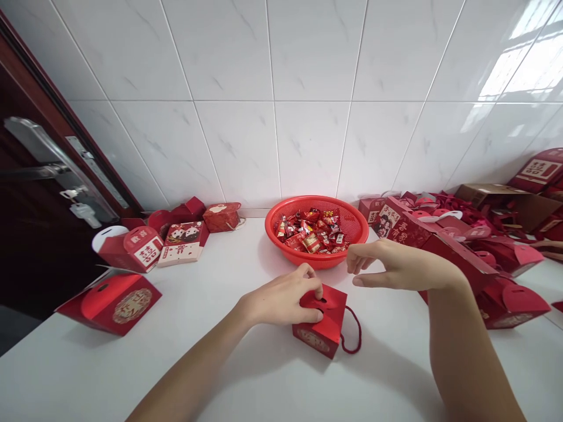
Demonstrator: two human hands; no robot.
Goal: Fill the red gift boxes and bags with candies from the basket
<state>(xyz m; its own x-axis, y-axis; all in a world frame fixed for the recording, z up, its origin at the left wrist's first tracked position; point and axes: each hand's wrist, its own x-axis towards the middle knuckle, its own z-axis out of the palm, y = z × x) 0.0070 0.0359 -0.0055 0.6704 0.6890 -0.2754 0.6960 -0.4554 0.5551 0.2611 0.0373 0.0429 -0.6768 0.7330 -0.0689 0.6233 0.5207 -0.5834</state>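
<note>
A small red gift box (317, 341) stands on the white table in front of me, with slots in its top and a pale round emblem on its side. My left hand (288, 299) is on its top, thumb and fingers closed on the top flaps. A dark red cord (359, 335) loops from the box's right side onto the table. Above and to the right, my right hand (387, 265) hangs in the air near the basket's rim, fingers bent and thumb apart, with nothing visible in it. Behind both hands, a red plastic basket (281, 253) holds many wrapped candies (310, 234).
Several gift boxes (121, 305) stand at the left. More boxes (512, 302) are heaped at the right, with a brown cardboard carton (492, 192) behind. A tiled wall (308, 146) closes off the back; a door handle with keys (79, 202) is at far left.
</note>
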